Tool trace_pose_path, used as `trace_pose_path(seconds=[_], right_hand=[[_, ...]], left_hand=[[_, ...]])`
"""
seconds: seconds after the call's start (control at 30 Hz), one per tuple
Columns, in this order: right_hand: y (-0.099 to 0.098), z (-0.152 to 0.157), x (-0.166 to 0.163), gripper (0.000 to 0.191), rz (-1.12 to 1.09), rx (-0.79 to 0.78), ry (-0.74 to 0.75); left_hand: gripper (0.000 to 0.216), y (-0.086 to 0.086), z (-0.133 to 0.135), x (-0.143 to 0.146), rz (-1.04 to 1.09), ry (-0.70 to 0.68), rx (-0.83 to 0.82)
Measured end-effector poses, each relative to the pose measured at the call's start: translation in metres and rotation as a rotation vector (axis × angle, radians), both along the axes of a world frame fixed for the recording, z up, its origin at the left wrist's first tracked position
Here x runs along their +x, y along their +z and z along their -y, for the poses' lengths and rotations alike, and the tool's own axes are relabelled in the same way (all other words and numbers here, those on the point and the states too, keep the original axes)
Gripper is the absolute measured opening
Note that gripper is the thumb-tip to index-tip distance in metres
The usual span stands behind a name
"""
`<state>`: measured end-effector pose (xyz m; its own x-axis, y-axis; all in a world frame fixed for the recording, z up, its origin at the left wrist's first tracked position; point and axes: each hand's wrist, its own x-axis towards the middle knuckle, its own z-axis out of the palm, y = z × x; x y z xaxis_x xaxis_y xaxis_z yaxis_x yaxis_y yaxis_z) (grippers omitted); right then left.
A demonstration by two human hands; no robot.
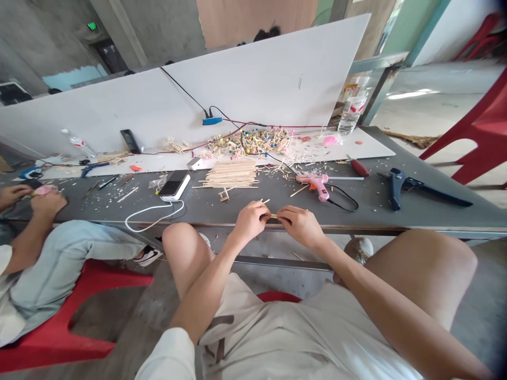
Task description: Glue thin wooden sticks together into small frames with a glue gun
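At the table's front edge, my left hand [250, 222] and my right hand [301, 225] pinch short wooden sticks [273, 215] between them, one hand at each end. Fingers cover much of the sticks, so how they are joined cannot be seen. Just beyond my left hand lies a small stick frame [224, 195]. A flat bundle of long wooden sticks [229, 175] rests behind it. To the right of the bundle, a pink glue gun [319, 184] lies on its side with its black cord curling away.
Behind the sticks is a heap of stick pieces with coloured balls [253, 141]. A phone on a white block [174, 186] lies left; a red-handled tool [359, 168], a dark blue cutter [398, 186] and a bottle [352, 111] are right. A co-worker's hand [48, 203] works far left.
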<state>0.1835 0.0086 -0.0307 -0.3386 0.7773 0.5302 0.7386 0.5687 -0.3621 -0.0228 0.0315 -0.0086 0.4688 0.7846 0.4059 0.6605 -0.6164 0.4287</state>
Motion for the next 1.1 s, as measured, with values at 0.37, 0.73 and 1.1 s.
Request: trace_pose_path(seconds=[0.37,0.73,1.1], right_hand=[[0.0029,0.0012,-0.001,0.025,0.02,-0.022,0.001],[0.0021,0.0023,-0.0028,0.026,0.063,-0.005,-0.008],[-0.0012,0.0013,-0.0031,0.026,0.08,0.01,-0.008]], left_hand=[[0.021,0.0009,-0.0009,0.0002,-0.033,-0.022,0.01],[0.021,0.0007,-0.0013,-0.0005,-0.032,-0.027,0.005],[0.021,0.0011,-0.001,0.0,-0.043,-0.018,0.01]])
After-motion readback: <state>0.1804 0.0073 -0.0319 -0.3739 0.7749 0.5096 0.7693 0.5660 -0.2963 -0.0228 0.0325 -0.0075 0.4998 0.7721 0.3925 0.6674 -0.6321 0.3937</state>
